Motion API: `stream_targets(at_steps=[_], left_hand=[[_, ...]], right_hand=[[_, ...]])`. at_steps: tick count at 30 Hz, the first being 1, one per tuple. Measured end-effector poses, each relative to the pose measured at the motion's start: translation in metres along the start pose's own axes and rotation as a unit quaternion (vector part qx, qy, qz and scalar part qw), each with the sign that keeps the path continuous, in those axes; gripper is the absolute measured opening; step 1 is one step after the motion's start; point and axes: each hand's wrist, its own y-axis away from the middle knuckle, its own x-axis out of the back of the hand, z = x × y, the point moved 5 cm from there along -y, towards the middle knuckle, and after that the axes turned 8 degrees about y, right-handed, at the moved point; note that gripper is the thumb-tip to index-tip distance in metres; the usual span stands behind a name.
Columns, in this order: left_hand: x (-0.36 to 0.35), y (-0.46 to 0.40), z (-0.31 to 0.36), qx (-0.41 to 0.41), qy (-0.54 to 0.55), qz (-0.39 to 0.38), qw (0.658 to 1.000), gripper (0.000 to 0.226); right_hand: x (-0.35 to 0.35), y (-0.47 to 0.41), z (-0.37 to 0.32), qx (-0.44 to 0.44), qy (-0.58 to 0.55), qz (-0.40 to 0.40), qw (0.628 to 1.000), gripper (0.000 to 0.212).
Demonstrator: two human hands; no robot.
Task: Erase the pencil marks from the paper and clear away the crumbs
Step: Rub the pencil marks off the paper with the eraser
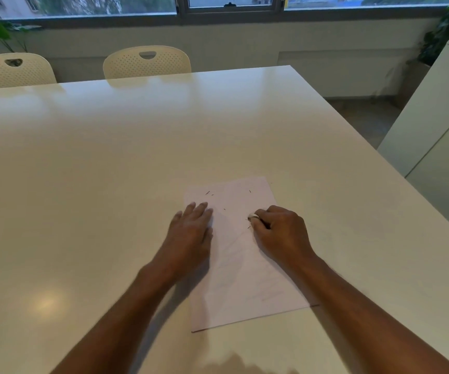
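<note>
**A:** From the head camera, where was the paper (240,255)?

**B:** It lay flat on the white table (110,157), toward the near right part of the top, its long side running from about 6 o'clock up to 12, turned a little clockwise. Both forearms came in from the bottom of the view.

**A:** And the hands?

**B:** The left hand (191,230) lay open and flat, fingers together, palm down over the sheet's left edge at about 9 o'clock of the page. I judged it was there to pin the paper so that rubbing would not drag or crease it. The right hand (280,230) was curled narrow around a small white eraser (253,217), only its tip showing past the fingertips, pressed to the page at about 2 o'clock of centre.

**A:** Anything left on the sheet?

**B:** Dark crumbs (209,193) lay scattered toward the far end, around 11 and 1 o'clock, with a few just beside the eraser tip. Faint grey pencil marks (270,294) showed low on the page, near 5 o'clock, too pale to read.

**A:** So how far along was the job?

**B:** Mid-erasing, I'd say; the sweeping of crumbs looked not yet done.
</note>
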Motion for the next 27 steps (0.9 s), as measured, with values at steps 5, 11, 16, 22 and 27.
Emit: stream_targets(at_steps=[5,11,16,22,27], left_hand=[[-0.028,-0.005,0.009,0.01,-0.037,0.045,0.998,0.075],[-0.034,-0.005,0.006,0.011,-0.092,0.052,0.994,0.062],[-0.037,-0.006,0.007,0.0,-0.1,0.043,0.994,0.064],[-0.038,-0.007,0.008,0.012,-0.093,0.013,0.995,0.059],[-0.036,-0.006,0.008,0.014,-0.086,0.009,0.996,0.063]], right_hand=[[0.0,-0.002,0.0,0.012,0.003,-0.008,1.0,0.018],[0.013,-0.024,0.018,-0.034,0.101,-0.005,0.994,0.022],[0.001,0.014,-0.041,0.12,0.08,-0.061,0.988,0.024],[0.017,-0.034,0.002,0.029,0.186,0.005,0.982,0.017],[-0.002,-0.006,-0.044,0.147,0.126,-0.092,0.977,0.022]])
